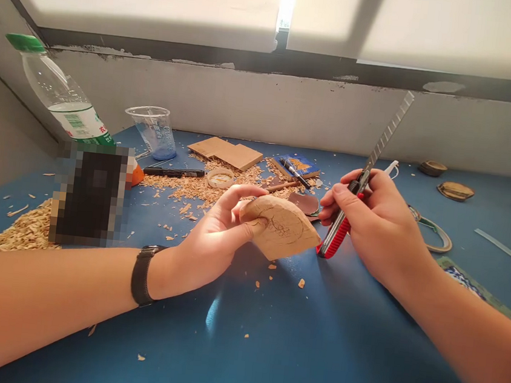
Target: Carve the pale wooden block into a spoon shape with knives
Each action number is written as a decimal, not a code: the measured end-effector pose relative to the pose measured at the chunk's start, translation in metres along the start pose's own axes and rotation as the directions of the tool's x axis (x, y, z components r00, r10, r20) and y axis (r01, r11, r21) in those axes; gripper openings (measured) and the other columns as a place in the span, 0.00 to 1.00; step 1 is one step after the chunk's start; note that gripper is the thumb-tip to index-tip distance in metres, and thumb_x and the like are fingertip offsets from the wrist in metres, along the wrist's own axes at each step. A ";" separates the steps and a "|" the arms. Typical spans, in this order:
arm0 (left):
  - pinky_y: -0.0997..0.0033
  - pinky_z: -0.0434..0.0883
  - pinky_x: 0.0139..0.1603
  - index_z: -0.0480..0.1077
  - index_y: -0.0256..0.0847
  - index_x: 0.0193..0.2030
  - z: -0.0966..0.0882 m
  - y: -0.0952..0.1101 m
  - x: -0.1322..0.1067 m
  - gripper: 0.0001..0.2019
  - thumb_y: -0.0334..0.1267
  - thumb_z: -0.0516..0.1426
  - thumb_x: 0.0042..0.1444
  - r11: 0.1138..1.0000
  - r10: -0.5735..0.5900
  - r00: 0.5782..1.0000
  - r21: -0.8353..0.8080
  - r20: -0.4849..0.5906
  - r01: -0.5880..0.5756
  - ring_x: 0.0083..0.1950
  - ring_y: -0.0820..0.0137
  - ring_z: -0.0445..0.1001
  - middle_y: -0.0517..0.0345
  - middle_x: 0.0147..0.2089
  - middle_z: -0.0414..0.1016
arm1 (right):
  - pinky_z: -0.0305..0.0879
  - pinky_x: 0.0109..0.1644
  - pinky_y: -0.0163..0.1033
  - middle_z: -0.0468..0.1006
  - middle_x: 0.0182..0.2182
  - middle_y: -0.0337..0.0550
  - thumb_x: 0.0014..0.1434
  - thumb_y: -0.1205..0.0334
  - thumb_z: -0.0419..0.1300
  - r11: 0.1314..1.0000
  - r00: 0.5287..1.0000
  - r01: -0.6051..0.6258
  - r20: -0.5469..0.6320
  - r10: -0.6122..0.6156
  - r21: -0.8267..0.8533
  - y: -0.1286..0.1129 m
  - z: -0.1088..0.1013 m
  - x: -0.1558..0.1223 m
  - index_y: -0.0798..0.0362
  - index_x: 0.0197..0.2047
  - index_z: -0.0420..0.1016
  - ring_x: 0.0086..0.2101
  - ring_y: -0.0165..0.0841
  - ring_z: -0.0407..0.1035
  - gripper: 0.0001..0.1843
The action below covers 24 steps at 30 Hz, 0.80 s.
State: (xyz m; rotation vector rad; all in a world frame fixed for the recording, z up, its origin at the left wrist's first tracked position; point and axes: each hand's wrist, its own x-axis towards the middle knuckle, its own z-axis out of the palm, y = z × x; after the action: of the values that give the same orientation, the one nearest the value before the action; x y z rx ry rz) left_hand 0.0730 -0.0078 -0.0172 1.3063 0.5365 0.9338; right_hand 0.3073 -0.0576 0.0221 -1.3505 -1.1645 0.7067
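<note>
Wood shavings (201, 189), cup (154, 131) and bottle (64, 98) lie behind wood piece (283, 228).

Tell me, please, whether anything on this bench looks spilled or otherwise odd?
Wood shavings lie scattered across the blue table, with a heap at its left edge. The right hand holds a utility knife with its blade extended unusually far, beside the wood piece.

Left hand (214, 236) grips a flat wood piece (281, 226) with pencil lines, held tilted just above the blue table (312, 344). Right hand (374, 219) holds a red snap-off utility knife (361, 184), long blade extended up and away, clear of the wood. Wood shavings (201, 189) lie behind; plastic bottle (62, 98) and clear cup (154, 131) far left.
</note>
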 end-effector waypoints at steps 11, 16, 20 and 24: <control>0.68 0.77 0.48 0.61 0.50 0.58 0.002 0.004 0.001 0.20 0.38 0.65 0.66 0.998 -0.009 1.000 0.055 0.010 0.008 0.51 0.66 0.77 0.57 0.53 0.79 | 0.63 0.28 0.40 0.74 0.26 0.37 0.68 0.44 0.59 0.945 0.948 -0.096 0.260 0.183 -0.314 0.007 0.001 0.000 0.46 0.38 0.68 0.27 0.34 0.68 0.15; 0.64 0.78 0.47 0.62 0.47 0.59 -0.001 0.001 0.002 0.22 0.41 0.66 0.64 0.998 -0.056 0.998 0.024 -0.027 0.057 0.51 0.63 0.77 0.54 0.55 0.78 | 0.55 0.26 0.40 0.71 0.21 0.33 0.70 0.41 0.55 0.712 0.961 0.202 0.276 -0.011 -0.673 0.001 -0.008 -0.001 0.44 0.40 0.65 0.21 0.33 0.62 0.16; 0.61 0.79 0.48 0.66 0.45 0.61 -0.002 0.002 0.003 0.22 0.45 0.66 0.64 0.997 -0.074 0.996 0.012 -0.044 0.075 0.53 0.58 0.78 0.50 0.56 0.78 | 0.54 0.25 0.40 0.71 0.21 0.31 0.71 0.40 0.53 0.636 0.908 0.336 0.419 -0.022 -0.695 -0.008 -0.010 -0.007 0.43 0.45 0.68 0.21 0.33 0.63 0.16; 0.62 0.79 0.46 0.70 0.45 0.60 -0.003 0.003 0.003 0.22 0.47 0.66 0.63 0.996 -0.091 0.994 0.013 -0.067 0.092 0.52 0.57 0.78 0.51 0.54 0.79 | 0.55 0.26 0.39 0.71 0.22 0.33 0.72 0.44 0.52 0.595 0.904 0.388 0.418 -0.096 -0.704 -0.014 -0.010 -0.009 0.44 0.39 0.66 0.21 0.32 0.62 0.15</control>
State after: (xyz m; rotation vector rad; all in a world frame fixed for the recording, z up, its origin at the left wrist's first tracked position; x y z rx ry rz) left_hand 0.0720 -0.0036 -0.0144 1.2579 0.6507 0.9008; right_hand 0.3107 -0.0719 0.0346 -1.7513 -2.0606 0.1960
